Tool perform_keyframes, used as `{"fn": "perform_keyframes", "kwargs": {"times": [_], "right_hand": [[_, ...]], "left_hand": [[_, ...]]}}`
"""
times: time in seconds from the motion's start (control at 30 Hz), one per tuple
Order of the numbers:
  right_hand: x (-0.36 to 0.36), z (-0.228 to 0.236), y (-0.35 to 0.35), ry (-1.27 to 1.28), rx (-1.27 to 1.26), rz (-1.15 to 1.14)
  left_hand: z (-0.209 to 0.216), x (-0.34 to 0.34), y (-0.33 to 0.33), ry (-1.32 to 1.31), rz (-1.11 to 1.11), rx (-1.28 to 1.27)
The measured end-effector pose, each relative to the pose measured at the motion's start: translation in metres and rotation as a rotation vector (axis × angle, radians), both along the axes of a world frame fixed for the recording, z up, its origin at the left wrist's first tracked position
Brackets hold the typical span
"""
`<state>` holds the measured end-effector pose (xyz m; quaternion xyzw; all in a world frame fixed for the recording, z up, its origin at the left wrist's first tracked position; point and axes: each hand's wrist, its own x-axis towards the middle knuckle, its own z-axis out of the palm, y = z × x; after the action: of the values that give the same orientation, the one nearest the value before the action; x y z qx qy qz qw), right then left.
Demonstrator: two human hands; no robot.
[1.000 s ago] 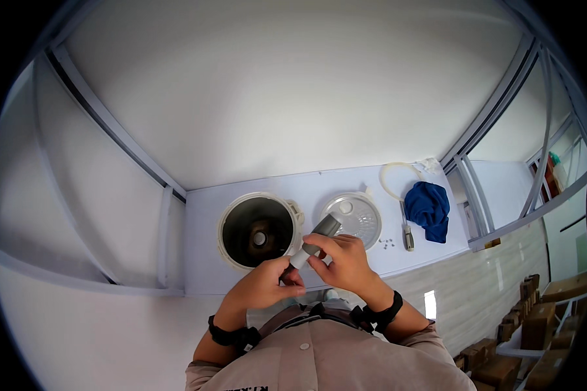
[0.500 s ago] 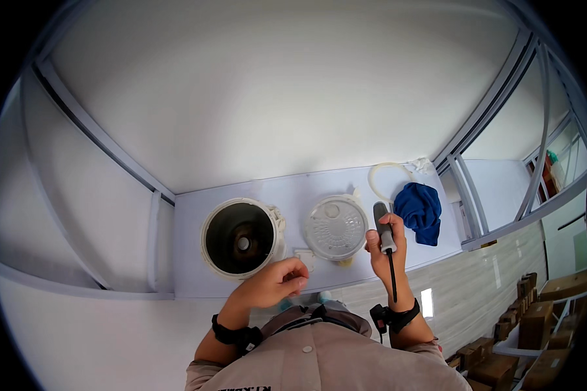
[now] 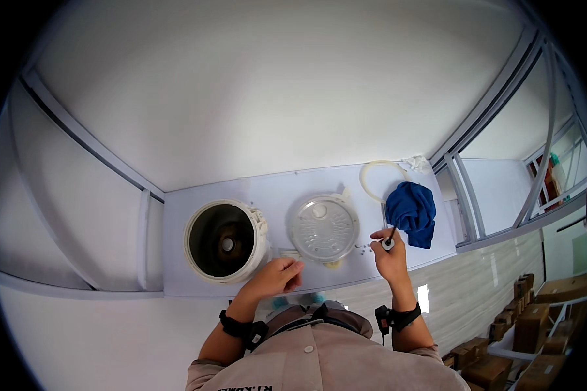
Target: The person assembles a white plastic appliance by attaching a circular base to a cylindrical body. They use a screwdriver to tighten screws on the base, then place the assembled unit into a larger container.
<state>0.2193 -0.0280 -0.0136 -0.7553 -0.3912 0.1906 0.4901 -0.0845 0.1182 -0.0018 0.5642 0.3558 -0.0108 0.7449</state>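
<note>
My right hand is closed around a screwdriver with a grey handle, its dark shaft slanting up toward a blue cloth. Several tiny screw-like bits lie on the table just left of that hand. My left hand has its fingers curled together, and what they hold, if anything, is hidden. It is beside a white, dark-lined cooker body, which stands open at the left. Between my hands, farther off, lies a round, pale lid. A small white flat piece lies between lid and cooker.
A pale ring, like a sealing gasket, lies behind the blue cloth, with a crumpled white wad at the table's far right corner. Metal frame posts border the white table. Cardboard boxes sit at the lower right.
The screwdriver has swung over in my right hand: its shaft pointed toward me before and now points away. The table and things on it have shifted slightly left in view.
</note>
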Motion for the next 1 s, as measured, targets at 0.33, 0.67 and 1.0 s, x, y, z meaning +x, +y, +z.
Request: {"fn": "perform_keyframes", "kwargs": {"times": [0.33, 0.67, 1.0], "right_hand": [[0.021, -0.075, 0.021, 0.061, -0.202, -0.074], [0.018, -0.041, 0.053, 0.203, -0.395, -0.023], [0.037, -0.076, 0.060, 0.146, -0.353, 0.046]], "left_hand": [[-0.085, 0.010, 0.004, 0.068, 0.410, -0.050], [-0.108, 0.053, 0.004, 0.366, 0.510, 0.533], [-0.135, 0.065, 0.014, 0.423, 0.591, 0.550]]}}
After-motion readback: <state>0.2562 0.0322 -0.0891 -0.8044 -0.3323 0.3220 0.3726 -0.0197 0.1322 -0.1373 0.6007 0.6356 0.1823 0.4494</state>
